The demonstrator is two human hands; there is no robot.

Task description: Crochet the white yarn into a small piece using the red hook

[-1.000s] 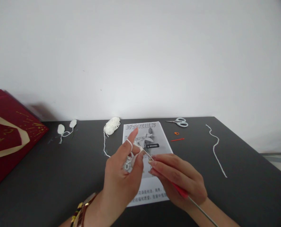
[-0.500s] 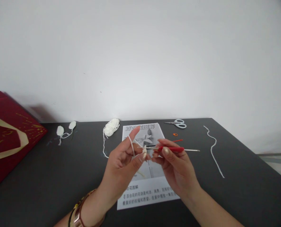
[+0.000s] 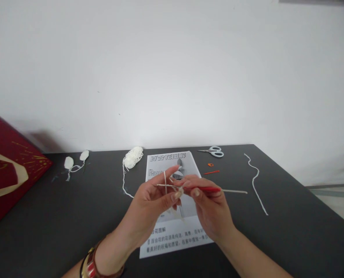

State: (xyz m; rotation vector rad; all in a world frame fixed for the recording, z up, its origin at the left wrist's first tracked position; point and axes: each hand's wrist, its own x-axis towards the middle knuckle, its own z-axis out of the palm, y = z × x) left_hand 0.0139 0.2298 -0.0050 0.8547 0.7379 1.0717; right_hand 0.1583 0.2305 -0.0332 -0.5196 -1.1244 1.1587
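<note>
Left hand [image 3: 153, 200]: partly closed, forefinger stretched out and up with a strand of white yarn [image 3: 165, 180] looped over it; thumb and middle finger pinched on a small white crochet piece [image 3: 180, 192] (detail too small to make out). Wrist carries a watch and bracelets [image 3: 91, 265].

Right hand [image 3: 209, 206]: closed in a pinch, thumb and forefinger gripping the red handle of a crochet hook [image 3: 206, 189]. Hook held level, metal tip pointing toward the left hand and crossing its fingers, bare tail end sticking out to the right past the knuckles.

Crochet piece: between the two hands, at the fingertips of both, lifted above the table.

Printed instruction sheet [image 3: 174, 235]: flat on the dark table [image 3: 58, 224], directly beneath both hands and reaching beyond them.

Ball of white yarn [image 3: 132, 157]: beyond the left hand, its strand trailing down toward that hand.

Two small white crocheted pieces [image 3: 75, 161]: far out to the left of the left hand, joined by thread.

Scissors [image 3: 214, 151]: beyond the right hand, near the table's far edge.

Orange stitch marker [image 3: 210, 165] and red needle [image 3: 212, 172]: just nearer than the scissors.

Loose length of white yarn [image 3: 254, 181]: to the right of the right hand, well apart.

Red gift bag [image 3: 6, 170]: far left of the left hand.
</note>
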